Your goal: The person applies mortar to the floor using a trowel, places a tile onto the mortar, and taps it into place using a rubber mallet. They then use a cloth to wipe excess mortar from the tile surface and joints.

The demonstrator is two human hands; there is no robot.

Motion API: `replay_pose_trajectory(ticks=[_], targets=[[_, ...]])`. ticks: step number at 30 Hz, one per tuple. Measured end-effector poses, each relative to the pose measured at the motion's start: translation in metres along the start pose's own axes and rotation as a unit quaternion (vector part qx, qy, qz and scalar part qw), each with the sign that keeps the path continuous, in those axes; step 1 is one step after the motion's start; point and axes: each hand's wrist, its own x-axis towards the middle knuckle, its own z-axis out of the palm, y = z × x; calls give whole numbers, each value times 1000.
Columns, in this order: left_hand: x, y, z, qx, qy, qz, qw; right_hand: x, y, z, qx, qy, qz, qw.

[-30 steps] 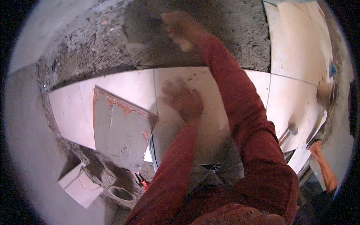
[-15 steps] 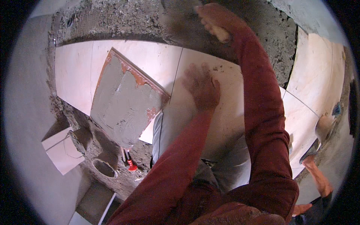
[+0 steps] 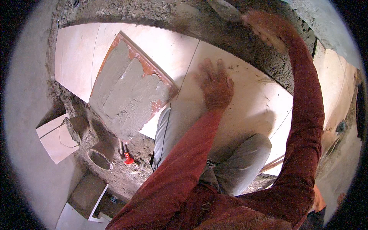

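Note:
My left hand [image 3: 215, 85] rests flat on a pale laid tile [image 3: 251, 97], fingers spread, holding nothing. At the far right, my right hand [image 3: 264, 30] is closed around the handle of a trowel. The trowel's grey blade [image 3: 226, 10], smeared by motion, is over the dark, wet-looking mortar bed [image 3: 191, 32] beyond the tile row. To the left of my left hand, a loose tile [image 3: 142, 63] lies askew across the laid tiles, its reddish back up. Grey mortar [image 3: 122, 90] covers most of that back.
A red-handled tool [image 3: 128, 158] lies on the rough ground at the left, near two pipe ends [image 3: 100, 159]. A cut tile piece [image 3: 57, 138] leans by the left wall. More laid tiles [image 3: 333, 84] are at the right. Part of another person [image 3: 318, 201] shows at lower right.
My right hand has swung to the right with the trowel, its blade now showing. My left hand stays on the tile. The view has shifted, and the other person is now mostly hidden.

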Motion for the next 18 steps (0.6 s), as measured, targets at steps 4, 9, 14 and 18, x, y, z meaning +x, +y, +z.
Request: replay_pose_trajectory(ticks=[4,9,14,18], targets=[[0,4,2,2,17,10,1000,-58,10,45,14,59,123,991],[3,5,2,-5,24,15,1000,-50,50,36,-362,54,-146,919],[3,7,7,10,9,15,1000,-41,56,39,-422,161,-153,879],[0,4,5,10,4,11,1000,14,33,-2,-370,120,-65,919]])
